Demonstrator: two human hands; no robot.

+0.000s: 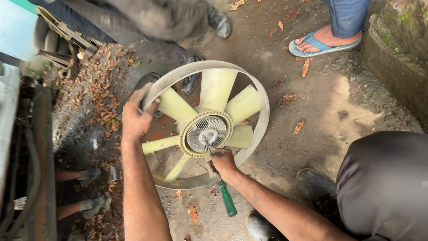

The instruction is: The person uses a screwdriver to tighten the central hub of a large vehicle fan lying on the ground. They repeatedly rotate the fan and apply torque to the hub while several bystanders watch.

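Fan (209,111) stands near upright in frame centre, on dirt ground (321,125). Left hand (136,117) clamped on ring at left, steadying fan. Right hand (223,161) closed around screwdriver (226,196), green handle down, tip at ribbed hub (207,133), lower edge. Sandal (322,43) upper right, other person's.

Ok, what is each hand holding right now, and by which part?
The left hand grips the fan by its outer ring. The right hand holds a green-handled screwdriver near the shaft, tip at the hub.
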